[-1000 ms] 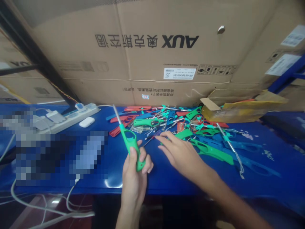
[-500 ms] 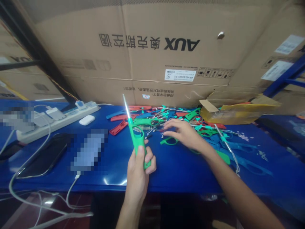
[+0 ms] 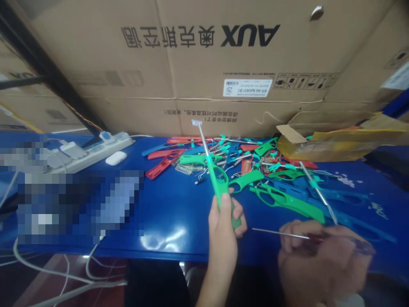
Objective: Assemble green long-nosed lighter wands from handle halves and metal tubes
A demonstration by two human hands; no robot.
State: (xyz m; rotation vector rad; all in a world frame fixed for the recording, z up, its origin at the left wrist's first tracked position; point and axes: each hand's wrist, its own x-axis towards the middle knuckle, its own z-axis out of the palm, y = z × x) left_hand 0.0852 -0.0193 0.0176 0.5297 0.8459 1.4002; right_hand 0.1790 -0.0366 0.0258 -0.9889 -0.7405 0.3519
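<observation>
My left hand (image 3: pixel 225 219) is wrapped around the handle of a green long-neck lighter (image 3: pixel 220 183), its metal tube pointing up and slightly left. At the lower right, my right hand (image 3: pixel 326 256) is closed on a screwdriver (image 3: pixel 281 233). Its thin shaft points left toward my left hand, without touching the lighter; the dark reddish handle is blurred and partly hidden by fingers. Beyond my hands lies a pile of lighter parts, among them a green shell half (image 3: pixel 287 201), a red shell half (image 3: pixel 162 166) and a metal tube with a wire (image 3: pixel 315 184).
A taped carton (image 3: pixel 335 143) stands at the back right, before a big cardboard box (image 3: pixel 179 76). To the left are a power strip (image 3: pixel 86 154), a white earphone case (image 3: pixel 116 158) and a phone (image 3: pixel 119 200) on a cable. The blue table (image 3: pixel 179 213) ends just in front.
My right hand has come back from the parts pile toward the lower right and now holds the screwdriver. My left hand with the green lighter appears further right; the view has shifted a little.
</observation>
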